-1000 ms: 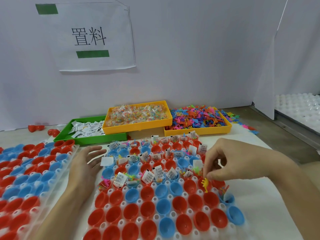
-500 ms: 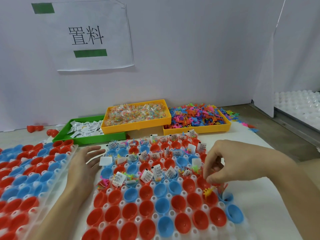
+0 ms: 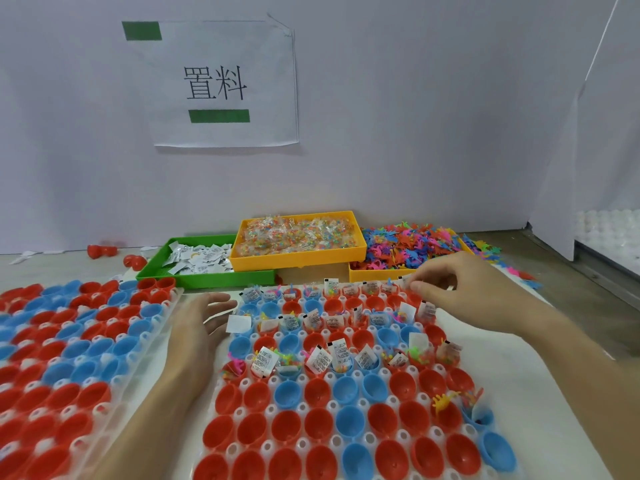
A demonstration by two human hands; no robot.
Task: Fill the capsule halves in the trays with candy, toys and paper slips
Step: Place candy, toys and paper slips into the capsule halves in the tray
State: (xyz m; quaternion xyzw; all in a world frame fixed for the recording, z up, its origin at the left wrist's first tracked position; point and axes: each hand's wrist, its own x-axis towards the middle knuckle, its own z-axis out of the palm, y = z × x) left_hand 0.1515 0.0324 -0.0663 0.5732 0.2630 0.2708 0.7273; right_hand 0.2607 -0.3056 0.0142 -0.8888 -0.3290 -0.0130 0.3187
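A clear tray (image 3: 313, 407) of red and blue capsule halves lies in front of me. Its far rows hold paper slips, candy and small toys; the near rows are bare. A yellow toy (image 3: 443, 403) sits in a red half at the right. My right hand (image 3: 460, 289) hovers over the tray's far right corner, fingertips loosely curled; I cannot see anything in them. My left hand (image 3: 197, 327) rests open, palm inward, against the tray's left edge. Behind stand a green bin of paper slips (image 3: 204, 268), a yellow bin of candy (image 3: 298, 237) and a yellow bin of plastic toys (image 3: 412, 247).
A second tray (image 3: 72, 348) of bare red and blue halves lies to the left. Loose red halves (image 3: 102, 251) sit by the back wall, spilled toys (image 3: 512, 268) beyond the toy bin. A white moulded tray (image 3: 609, 233) shows at far right behind a partition.
My right hand let a yellow toy drop into a red half at the right, then moved away toward the far right corner near the toy bin. The left hand stayed put.
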